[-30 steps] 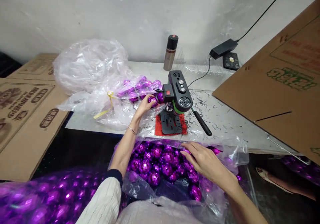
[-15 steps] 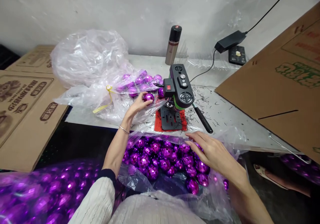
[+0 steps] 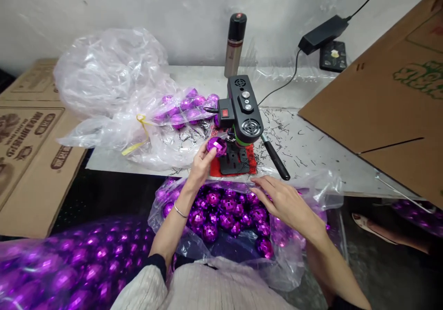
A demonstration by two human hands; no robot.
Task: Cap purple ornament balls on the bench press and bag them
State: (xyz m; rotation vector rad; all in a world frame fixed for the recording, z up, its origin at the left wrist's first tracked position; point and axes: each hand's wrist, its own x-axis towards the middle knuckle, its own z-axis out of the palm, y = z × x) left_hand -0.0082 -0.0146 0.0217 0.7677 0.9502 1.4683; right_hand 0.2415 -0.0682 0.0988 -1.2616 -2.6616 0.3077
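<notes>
Left hand [image 3: 200, 167] clamps purple ball [image 3: 217, 146], now shifted within reach of machine [image 3: 246, 109] (just past fingertips); right hand [image 3: 285, 201], fingers apart.

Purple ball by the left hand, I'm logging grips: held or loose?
Held: the left hand grips the purple ball, its thumb pressed against it.

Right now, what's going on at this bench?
The person's left hand holds a shiny purple ball just left of a black machine on the bench. The right hand is open above clear plastic holding loose purple balls; whether it touches anything there is hard to tell. More balls lie under plastic farther left.
</notes>
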